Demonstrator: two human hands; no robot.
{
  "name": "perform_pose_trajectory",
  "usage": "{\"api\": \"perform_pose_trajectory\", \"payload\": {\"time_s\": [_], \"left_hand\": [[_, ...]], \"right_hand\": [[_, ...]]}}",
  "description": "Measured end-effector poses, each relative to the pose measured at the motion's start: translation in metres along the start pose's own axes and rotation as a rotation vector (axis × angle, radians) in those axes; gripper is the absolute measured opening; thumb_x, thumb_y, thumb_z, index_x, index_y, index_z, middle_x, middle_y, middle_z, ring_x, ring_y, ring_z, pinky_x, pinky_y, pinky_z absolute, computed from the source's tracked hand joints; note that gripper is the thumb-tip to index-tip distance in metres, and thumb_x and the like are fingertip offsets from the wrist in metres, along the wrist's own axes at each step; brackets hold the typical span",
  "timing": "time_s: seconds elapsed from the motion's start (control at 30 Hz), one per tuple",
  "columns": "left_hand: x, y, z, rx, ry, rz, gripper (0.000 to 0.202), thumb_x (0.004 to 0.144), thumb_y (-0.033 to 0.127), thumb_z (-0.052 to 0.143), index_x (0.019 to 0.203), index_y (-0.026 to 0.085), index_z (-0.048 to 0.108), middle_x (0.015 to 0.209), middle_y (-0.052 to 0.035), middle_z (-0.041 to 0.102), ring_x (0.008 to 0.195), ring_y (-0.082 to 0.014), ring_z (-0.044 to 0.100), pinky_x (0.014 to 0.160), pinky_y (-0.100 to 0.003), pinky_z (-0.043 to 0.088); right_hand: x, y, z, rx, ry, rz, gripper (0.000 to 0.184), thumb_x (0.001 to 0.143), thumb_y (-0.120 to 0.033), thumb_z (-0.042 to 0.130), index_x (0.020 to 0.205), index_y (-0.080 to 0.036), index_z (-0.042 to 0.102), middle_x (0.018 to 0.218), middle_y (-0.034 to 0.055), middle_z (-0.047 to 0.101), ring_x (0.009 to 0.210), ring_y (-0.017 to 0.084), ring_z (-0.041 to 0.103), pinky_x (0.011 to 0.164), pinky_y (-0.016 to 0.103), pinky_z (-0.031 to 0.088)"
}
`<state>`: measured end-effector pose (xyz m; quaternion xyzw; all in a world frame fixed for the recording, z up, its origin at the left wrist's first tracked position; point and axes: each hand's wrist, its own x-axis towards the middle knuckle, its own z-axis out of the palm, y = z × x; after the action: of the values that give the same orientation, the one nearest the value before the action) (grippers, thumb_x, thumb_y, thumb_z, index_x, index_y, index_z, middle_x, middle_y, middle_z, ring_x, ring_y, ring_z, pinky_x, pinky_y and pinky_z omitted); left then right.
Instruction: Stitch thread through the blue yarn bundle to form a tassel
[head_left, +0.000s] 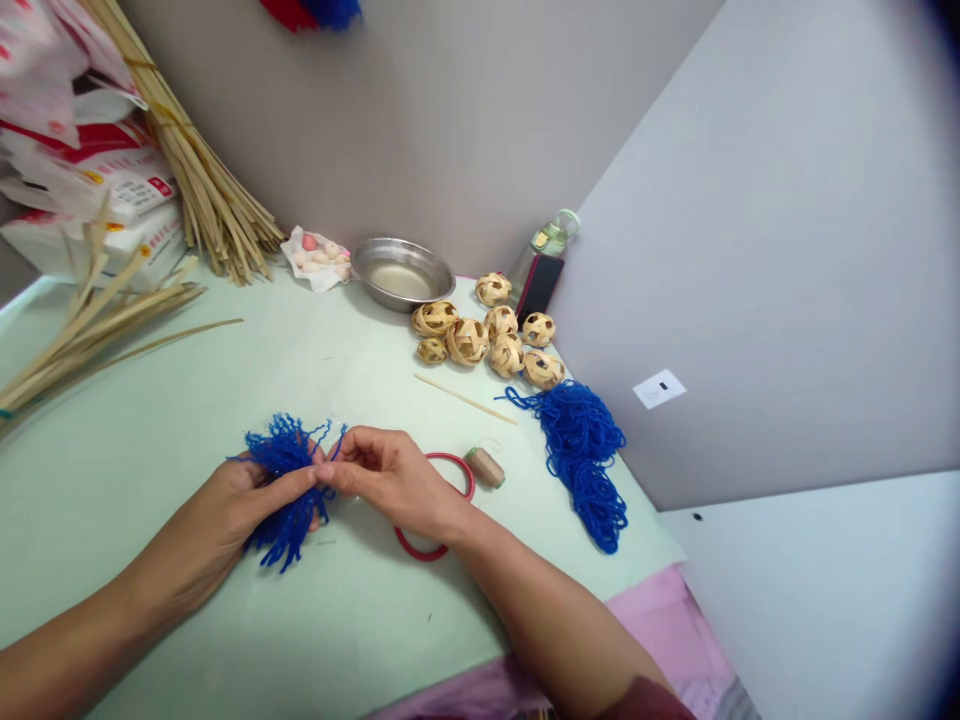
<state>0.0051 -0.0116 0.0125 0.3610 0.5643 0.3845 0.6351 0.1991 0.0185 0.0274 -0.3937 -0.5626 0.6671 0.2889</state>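
Observation:
A bundle of cut blue yarn [279, 455], its loose ends frayed out above and below, is gripped in my left hand [259, 490]. The left thumb presses across its middle. My right hand [379, 470] meets it from the right, thumb and forefinger pinched on a strand of the same blue yarn at the bundle's edge. Under my right wrist lies a red ring [471, 475], partly covered by the forearm. Just beyond it is a spool of brown thread [486, 467].
Blue yarn [577, 450] lies heaped at right. Several woven bamboo balls [468, 342] sit near a metal bowl [403, 272], a phone [540, 287] and a bottle [551, 236]. A thin stick [465, 398] lies mid-table. Bamboo strips [97, 335] and tissue packs [135, 190] occupy the left.

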Motion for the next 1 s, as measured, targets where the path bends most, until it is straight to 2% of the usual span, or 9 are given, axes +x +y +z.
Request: {"api": "perform_pose_trajectory", "payload": {"time_s": [0.1, 0.2, 0.37, 0.43, 0.57, 0.7, 0.8, 1.0], "left_hand": [[0.003, -0.004, -0.002, 0.003, -0.011, -0.006, 0.035, 0.056, 0.051, 0.101, 0.067, 0.022, 0.085, 0.060, -0.0060, 0.077, 0.055, -0.0177, 0.063, 0.051, -0.025, 0.051], [0.003, -0.003, -0.001, 0.008, -0.015, -0.006, 0.036, 0.055, 0.052, 0.102, 0.062, 0.022, 0.084, 0.058, -0.0069, 0.076, 0.055, -0.0176, 0.062, 0.051, -0.025, 0.051], [-0.003, 0.005, 0.003, 0.006, -0.034, 0.004, 0.035, 0.055, 0.052, 0.100, 0.057, 0.023, 0.080, 0.055, -0.0049, 0.074, 0.051, -0.0171, 0.059, 0.047, -0.025, 0.048], [-0.005, 0.007, 0.005, 0.004, -0.049, 0.002, 0.036, 0.056, 0.052, 0.100, 0.056, 0.023, 0.078, 0.055, -0.0050, 0.073, 0.051, -0.0171, 0.058, 0.046, -0.025, 0.047], [-0.005, 0.009, 0.005, -0.034, -0.020, -0.007, 0.035, 0.054, 0.053, 0.101, 0.065, 0.024, 0.083, 0.058, -0.0043, 0.075, 0.054, -0.0184, 0.060, 0.049, -0.026, 0.050], [-0.003, 0.008, 0.005, -0.013, -0.027, 0.010, 0.035, 0.056, 0.054, 0.100, 0.063, 0.024, 0.084, 0.058, -0.0045, 0.074, 0.054, -0.0178, 0.058, 0.048, -0.025, 0.047], [-0.002, 0.007, 0.004, 0.002, -0.036, 0.005, 0.038, 0.057, 0.057, 0.099, 0.061, 0.023, 0.083, 0.059, -0.0050, 0.074, 0.055, -0.0178, 0.058, 0.048, -0.025, 0.047], [0.000, 0.001, -0.002, -0.052, -0.039, -0.013, 0.041, 0.061, 0.061, 0.098, 0.070, 0.024, 0.085, 0.061, -0.0029, 0.074, 0.058, -0.0176, 0.059, 0.052, -0.024, 0.050]], "right_hand": [[0.001, 0.000, 0.002, 0.054, 0.021, 0.008, 0.052, 0.073, -0.062, 0.095, 0.082, -0.020, 0.066, 0.077, -0.0023, 0.065, 0.072, 0.013, 0.055, 0.071, 0.028, 0.045], [0.001, 0.000, 0.002, 0.061, 0.036, 0.006, 0.044, 0.073, -0.050, 0.096, 0.082, -0.020, 0.066, 0.073, -0.0048, 0.061, 0.067, 0.011, 0.051, 0.067, 0.026, 0.043], [0.000, 0.001, 0.004, 0.032, 0.042, -0.012, 0.027, 0.076, -0.030, 0.087, 0.078, -0.020, 0.063, 0.066, -0.0077, 0.055, 0.062, 0.009, 0.045, 0.062, 0.024, 0.037], [0.000, 0.001, 0.004, 0.026, 0.045, -0.013, 0.022, 0.076, -0.027, 0.083, 0.078, -0.020, 0.062, 0.066, -0.0079, 0.055, 0.062, 0.009, 0.044, 0.062, 0.024, 0.037], [0.000, 0.002, 0.004, 0.020, 0.050, 0.002, 0.024, 0.077, -0.032, 0.084, 0.084, -0.019, 0.065, 0.069, -0.0064, 0.058, 0.063, 0.010, 0.045, 0.063, 0.026, 0.037], [0.002, 0.004, 0.004, 0.028, 0.045, -0.011, 0.041, 0.078, -0.050, 0.091, 0.081, -0.021, 0.063, 0.072, -0.0039, 0.060, 0.067, 0.012, 0.050, 0.065, 0.027, 0.041], [0.004, 0.006, 0.003, 0.082, 0.010, -0.027, 0.049, 0.073, -0.059, 0.095, 0.081, -0.020, 0.065, 0.074, -0.0024, 0.064, 0.069, 0.013, 0.054, 0.068, 0.027, 0.045], [0.004, 0.008, 0.003, 0.084, 0.037, 0.016, 0.041, 0.073, -0.046, 0.097, 0.084, -0.018, 0.068, 0.068, -0.0059, 0.061, 0.063, 0.009, 0.048, 0.063, 0.025, 0.038]]}}
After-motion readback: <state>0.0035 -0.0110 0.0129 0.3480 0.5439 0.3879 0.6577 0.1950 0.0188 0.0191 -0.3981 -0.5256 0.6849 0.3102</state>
